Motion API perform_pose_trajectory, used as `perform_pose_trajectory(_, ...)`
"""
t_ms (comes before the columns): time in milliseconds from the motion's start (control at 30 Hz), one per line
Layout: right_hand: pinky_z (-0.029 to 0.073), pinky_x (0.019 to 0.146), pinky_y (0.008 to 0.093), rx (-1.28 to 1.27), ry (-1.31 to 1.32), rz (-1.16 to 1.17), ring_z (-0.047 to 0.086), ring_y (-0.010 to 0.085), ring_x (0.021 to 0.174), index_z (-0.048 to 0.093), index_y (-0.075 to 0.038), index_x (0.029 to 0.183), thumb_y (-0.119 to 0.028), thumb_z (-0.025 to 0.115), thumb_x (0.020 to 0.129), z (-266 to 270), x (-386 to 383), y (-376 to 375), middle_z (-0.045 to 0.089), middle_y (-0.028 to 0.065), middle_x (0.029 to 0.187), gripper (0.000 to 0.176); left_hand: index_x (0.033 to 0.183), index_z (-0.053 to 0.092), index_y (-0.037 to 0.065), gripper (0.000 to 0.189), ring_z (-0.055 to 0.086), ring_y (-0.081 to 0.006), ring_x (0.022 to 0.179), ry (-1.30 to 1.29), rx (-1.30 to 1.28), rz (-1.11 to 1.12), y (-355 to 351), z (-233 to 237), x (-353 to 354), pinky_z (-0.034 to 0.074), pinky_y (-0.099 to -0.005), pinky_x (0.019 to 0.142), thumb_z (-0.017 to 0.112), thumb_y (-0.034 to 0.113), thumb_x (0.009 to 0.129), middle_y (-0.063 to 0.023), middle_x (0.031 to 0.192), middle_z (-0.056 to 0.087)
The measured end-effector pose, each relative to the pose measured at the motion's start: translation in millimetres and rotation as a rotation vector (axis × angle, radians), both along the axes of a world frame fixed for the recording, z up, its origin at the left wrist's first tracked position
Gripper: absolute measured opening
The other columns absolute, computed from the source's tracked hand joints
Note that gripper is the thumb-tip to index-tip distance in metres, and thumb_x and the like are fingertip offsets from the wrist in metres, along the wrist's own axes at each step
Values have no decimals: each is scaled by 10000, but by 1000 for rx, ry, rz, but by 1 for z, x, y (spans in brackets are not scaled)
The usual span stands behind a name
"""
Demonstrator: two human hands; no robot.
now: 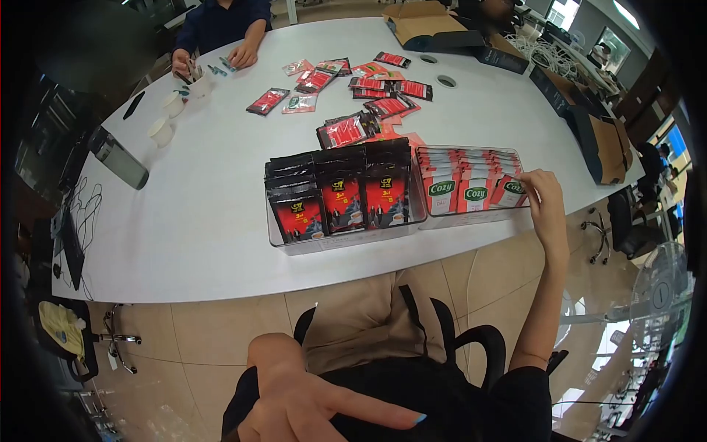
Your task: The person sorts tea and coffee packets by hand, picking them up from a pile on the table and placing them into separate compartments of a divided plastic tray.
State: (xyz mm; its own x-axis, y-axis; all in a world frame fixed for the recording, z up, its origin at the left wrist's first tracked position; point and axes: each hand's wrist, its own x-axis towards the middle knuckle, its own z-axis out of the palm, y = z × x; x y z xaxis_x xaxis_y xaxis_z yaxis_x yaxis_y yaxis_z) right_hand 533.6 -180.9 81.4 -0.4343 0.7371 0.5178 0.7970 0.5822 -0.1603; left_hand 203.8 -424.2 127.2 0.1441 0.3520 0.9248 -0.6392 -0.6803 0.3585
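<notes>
My right hand (543, 193) is closed, fingertips pinching the edge of a tilted red-and-white Cozy tea sachet (509, 193) at the right end of a clear plastic bin (479, 219). Rows of Cozy sachets (473, 195) stand upright in that bin. Beside it on the left, a second clear bin (346, 241) holds black-and-red G7 3-in-1 coffee sachets (342, 199) in three columns. Raised close to the camera, my left hand (302, 405) has a finger stretched out over my lap, with nothing visible in it; its other fingers are partly cut off by the frame.
Loose sachets (387, 88) lie scattered behind the bins. Opened cardboard boxes (596, 140) and white cables (534, 55) sit at the right. On the left are a grey bottle (119, 158) and paper cups (160, 132). Across the table, a person's hands (247, 55) are near a cup of pens.
</notes>
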Motion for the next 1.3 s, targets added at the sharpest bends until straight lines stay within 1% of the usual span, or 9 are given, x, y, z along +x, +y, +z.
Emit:
perform_pose_trajectory(167,443,787,359,78,20,-7,551,267,916,641,-15,993,-6,632,786,7,-20,-10,615,76,967,207,1475,229,347,574,407,-236,1323,181,-168,90,9,7,-5,288,-736,961,433,483,956,161,1482,335)
perform_pose_trajectory(233,445,783,353,107,69,19,558,259,901,650,-14,971,-43,641,803,12,-30,-17,617,84,938,171,1452,271,267,599,403,-302,1307,124,-148,339,12,-13,-7,324,-684,983,498,443,927,22,1453,356)
perform_pose_trajectory(333,444,785,345,-257,165,142,570,247,880,662,-11,936,-94,642,828,14,-26,-21,626,93,895,138,1410,340,115,538,394,-371,1301,304,-99,1004,38,-54,-30,344,-603,1019,518,274,928,-248,1408,373)
perform_pose_trajectory(367,458,765,328,-397,169,217,586,234,849,672,-6,928,-162,639,852,14,-26,-20,641,100,874,177,1384,365,52,502,402,-376,1298,406,-151,1244,45,-61,-36,339,-568,1037,493,211,925,-284,1379,398)
perform_pose_trajectory(467,477,743,316,-713,143,269,598,222,845,682,-17,995,-215,634,865,16,-36,-21,656,100,895,242,1327,400,-28,456,420,-368,1292,520,-347,1538,67,-95,-56,322,-483,1071,459,130,903,-255,1356,451)
perform_pose_trajectory(567,490,731,312,-708,100,267,606,213,823,684,-45,1072,-263,625,877,5,-38,-14,660,100,888,298,1287,461,-31,427,449,-328,1277,390,-494,1560,85,-121,-64,331,-431,1063,502,164,909,-233,1369,453)
perform_pose_trajectory(700,489,729,318,-701,57,271,603,220,795,685,-44,1068,-259,628,873,12,-42,-12,656,110,872,296,1410,299,-40,530,365,-275,1326,194,-735,1142,96,-124,-65,290,-401,1090,455,176,953,-198,1448,338)
perform_pose_trajectory(967,479,750,348,-654,107,350,614,261,825,673,17,988,-174,660,831,20,-68,-22,658,134,907,247,1398,316,-44,532,338,-287,1346,214,-771,1117,93,-121,-63,259,-400,1110,475,143,926,-218,1456,321)
perform_pose_trajectory(1300,483,725,322,-641,200,414,595,261,845,601,-14,1175,-142,683,798,6,-105,-25,627,131,994,406,1373,359,-7,493,334,-305,1355,134,-879,981,88,-119,-80,257,-423,1109,487,211,950,-195,1466,329)
